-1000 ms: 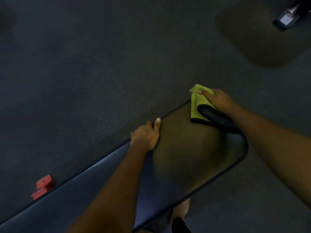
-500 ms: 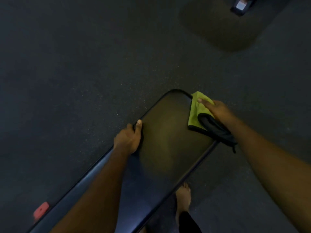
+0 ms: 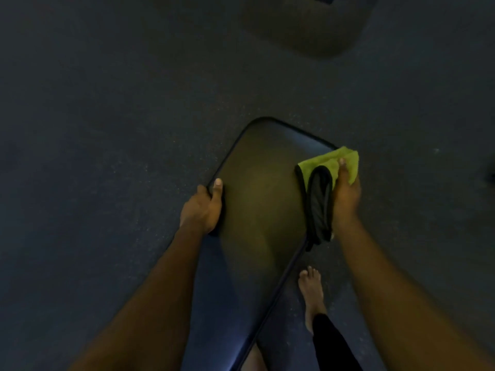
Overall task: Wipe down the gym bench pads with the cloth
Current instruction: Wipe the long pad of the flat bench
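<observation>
Two hands: left hand (image 3: 202, 207) grips the edge of the bench pad (image 3: 262, 188) — right hand (image 3: 345, 195) clutches the cloth (image 3: 325, 166) opposite.

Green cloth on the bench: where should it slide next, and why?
Probably a sweep leftward across the bench pad toward the other hand. The green cloth sits at the far right corner, held by the right hand. The left hand grips the opposite edge, seemingly steadying it, and the surface between them lies uncovered.

pad (image 3: 257, 199): end behind the right hand (image 3: 345, 199) cut off at bottom
cloth (image 3: 321, 167): partly hidden under right hand
</observation>
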The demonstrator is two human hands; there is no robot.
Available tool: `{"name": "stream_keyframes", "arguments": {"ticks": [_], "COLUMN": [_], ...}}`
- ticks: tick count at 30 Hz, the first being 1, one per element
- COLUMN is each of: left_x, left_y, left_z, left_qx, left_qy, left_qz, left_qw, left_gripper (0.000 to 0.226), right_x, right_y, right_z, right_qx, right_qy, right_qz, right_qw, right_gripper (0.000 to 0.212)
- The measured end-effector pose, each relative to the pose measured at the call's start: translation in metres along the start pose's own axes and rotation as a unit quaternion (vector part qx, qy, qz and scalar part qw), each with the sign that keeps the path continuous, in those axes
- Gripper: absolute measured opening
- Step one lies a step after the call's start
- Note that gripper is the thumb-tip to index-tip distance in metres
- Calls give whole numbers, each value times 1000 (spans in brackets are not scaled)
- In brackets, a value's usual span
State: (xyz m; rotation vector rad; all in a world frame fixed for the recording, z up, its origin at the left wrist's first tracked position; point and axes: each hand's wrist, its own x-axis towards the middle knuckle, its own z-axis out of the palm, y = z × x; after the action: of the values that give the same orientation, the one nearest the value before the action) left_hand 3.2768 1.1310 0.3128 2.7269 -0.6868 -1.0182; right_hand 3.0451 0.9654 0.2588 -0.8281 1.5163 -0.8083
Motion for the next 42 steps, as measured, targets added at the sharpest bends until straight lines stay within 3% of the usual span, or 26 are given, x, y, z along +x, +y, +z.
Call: {"name": "stream_keyframes", "arguments": {"ticks": [2, 4, 7, 9, 11, 15, 22, 26, 29, 33, 38, 42], "left_x": [-2, -5, -8, -12, -18, -29, -58, -80, -94, -127, -186, -221], "left_y": [-3, -10, -26, -41, -59, -99, -163, -198, -222, -267, -338, -389], "left_z": [-2, -4, -5, -5, -3, 3, 7, 13, 13, 14, 17, 15], "left_qx": [-3, -6, -6, 4, 5, 3, 7, 26, 36, 68, 91, 90], "left_qy": [-5, -9, -9, -7, -6, -5, 34, 67, 78, 72, 80, 71], "left_qz": [13, 34, 73, 95, 100, 108, 94, 98, 91, 65, 27, 10], "left_qw": [1000, 999, 997, 995, 995, 994, 995, 993, 992, 993, 992, 993], "left_gripper": [75, 76, 73, 77, 76, 72, 73, 74, 82, 85, 82, 77], "right_x": [-43, -97, -155, -145, -121, -137, -312, -293, -296, -380, -471, -475], "right_y": [27, 58, 81, 76, 58, 71, 165, 152, 156, 202, 256, 256], "right_z": [-1, -7, -16, -15, -11, -2, -16, -16, -8, -14, -35, -24], "right_qx": [-13, -18, -76, -115, -145, -102, -78, -150, -97, -102, -185, -171], "right_qy": [63, 74, 18, 24, 37, 60, 10, 24, 48, 27, -73, -23], "right_qz": [35, 70, 72, 44, 10, -27, 57, 23, 11, 32, 49, 36], "right_qw": [997, 995, 994, 992, 989, 993, 995, 988, 994, 994, 979, 984], "right_gripper": [72, 94, 78, 68, 71, 77, 71, 76, 80, 80, 89, 90]}}
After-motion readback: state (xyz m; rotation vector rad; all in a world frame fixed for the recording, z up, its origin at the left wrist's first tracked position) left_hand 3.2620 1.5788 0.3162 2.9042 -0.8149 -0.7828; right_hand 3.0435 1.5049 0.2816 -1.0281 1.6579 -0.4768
